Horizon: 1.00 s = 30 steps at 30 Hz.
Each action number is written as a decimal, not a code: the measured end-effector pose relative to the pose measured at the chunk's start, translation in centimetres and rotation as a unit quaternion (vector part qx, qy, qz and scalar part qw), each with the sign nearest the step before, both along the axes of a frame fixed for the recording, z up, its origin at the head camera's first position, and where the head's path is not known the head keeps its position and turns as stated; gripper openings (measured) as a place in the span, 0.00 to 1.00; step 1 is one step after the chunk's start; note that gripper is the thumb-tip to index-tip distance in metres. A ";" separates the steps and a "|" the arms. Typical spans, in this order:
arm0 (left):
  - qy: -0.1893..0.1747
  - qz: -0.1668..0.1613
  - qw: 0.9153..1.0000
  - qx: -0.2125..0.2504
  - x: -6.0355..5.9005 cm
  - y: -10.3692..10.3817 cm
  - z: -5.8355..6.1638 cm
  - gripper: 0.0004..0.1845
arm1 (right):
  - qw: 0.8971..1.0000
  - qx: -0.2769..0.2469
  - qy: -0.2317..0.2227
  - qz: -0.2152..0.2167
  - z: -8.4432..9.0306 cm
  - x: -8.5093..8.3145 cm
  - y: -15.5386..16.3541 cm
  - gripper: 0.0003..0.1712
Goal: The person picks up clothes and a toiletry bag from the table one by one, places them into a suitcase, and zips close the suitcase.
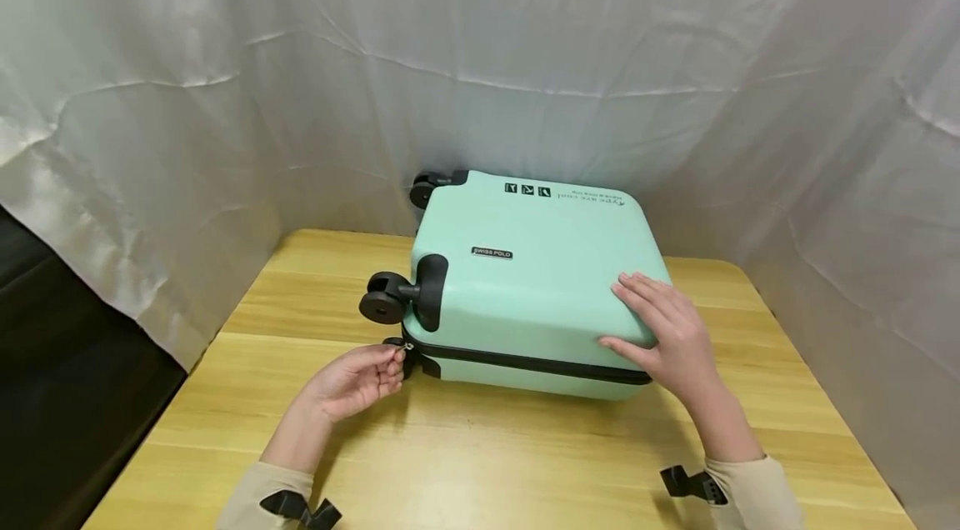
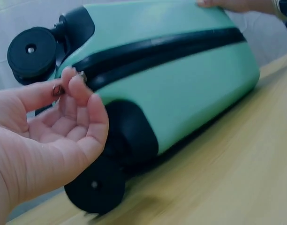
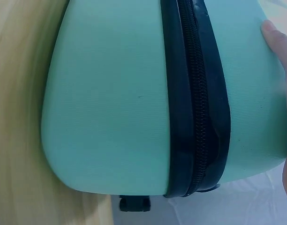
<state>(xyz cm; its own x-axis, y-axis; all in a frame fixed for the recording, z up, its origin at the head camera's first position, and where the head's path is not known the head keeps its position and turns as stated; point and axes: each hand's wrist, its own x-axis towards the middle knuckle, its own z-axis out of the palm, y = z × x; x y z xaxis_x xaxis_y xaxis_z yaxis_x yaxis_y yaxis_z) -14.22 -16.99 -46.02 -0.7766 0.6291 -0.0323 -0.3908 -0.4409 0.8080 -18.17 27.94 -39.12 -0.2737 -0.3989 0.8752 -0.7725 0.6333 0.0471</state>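
A: What takes up most of the scene?

B: A white sheet (image 1: 225,97) hangs round the back and sides of a wooden table (image 1: 525,463). A mint-green suitcase (image 1: 540,280) lies flat on the far middle of the table, wheels pointing to the left.

A: How is the case closed?

B: A black zipper band (image 1: 525,362) runs along its near side, between the two shells. In the right wrist view the zipper teeth look meshed along the part that shows.

A: And the hands?

B: The right hand (image 1: 667,330) rests on the near right corner of the lid, fingers spread and fairly straight, thumb down the side wall near the zipper band. It presses rather than grips.

A: The left one?

B: The left hand (image 1: 360,380) is at the near left corner, just below the black wheel (image 1: 384,297). Its thumb and forefinger pinch the small metal zipper pull (image 2: 57,89) at the end of the band.
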 end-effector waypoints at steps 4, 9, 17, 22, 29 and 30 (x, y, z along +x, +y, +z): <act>0.031 0.007 0.998 -0.048 0.0 -0.1 0.1 0.16 | 1.000 0.017 -0.006 -0.007 0.5 0.3 0.0 0.40; 0.042 0.012 0.996 -0.075 0.1 -0.1 0.1 0.15 | 0.998 0.066 -0.011 -0.012 1.8 0.5 -0.9 0.39; 0.045 0.018 0.996 -0.079 0.0 0.5 -0.1 0.15 | 0.991 0.127 0.002 0.045 4.0 -0.3 -4.5 0.37; 0.042 0.018 0.996 -0.079 0.0 0.8 -0.4 0.16 | 0.980 0.189 -0.018 0.052 4.8 -0.8 -6.5 0.38; 0.030 0.021 0.996 -0.082 0.2 0.9 -0.4 0.15 | 0.965 0.255 -0.018 0.056 6.1 -1.2 -9.3 0.42; 0.030 0.019 0.996 -0.083 0.2 0.9 -0.4 0.15 | 0.963 0.263 -0.011 0.060 6.2 -1.3 -9.7 0.42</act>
<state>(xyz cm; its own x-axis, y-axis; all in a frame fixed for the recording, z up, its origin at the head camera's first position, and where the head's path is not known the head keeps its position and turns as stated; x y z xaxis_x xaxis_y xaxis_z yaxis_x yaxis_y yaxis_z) -14.03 -16.06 -46.45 -0.8033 0.5893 -0.0867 -0.3260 -0.3132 0.8920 -19.43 18.24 -32.89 -0.2142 -0.8151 0.5383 -0.8428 0.4328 0.3200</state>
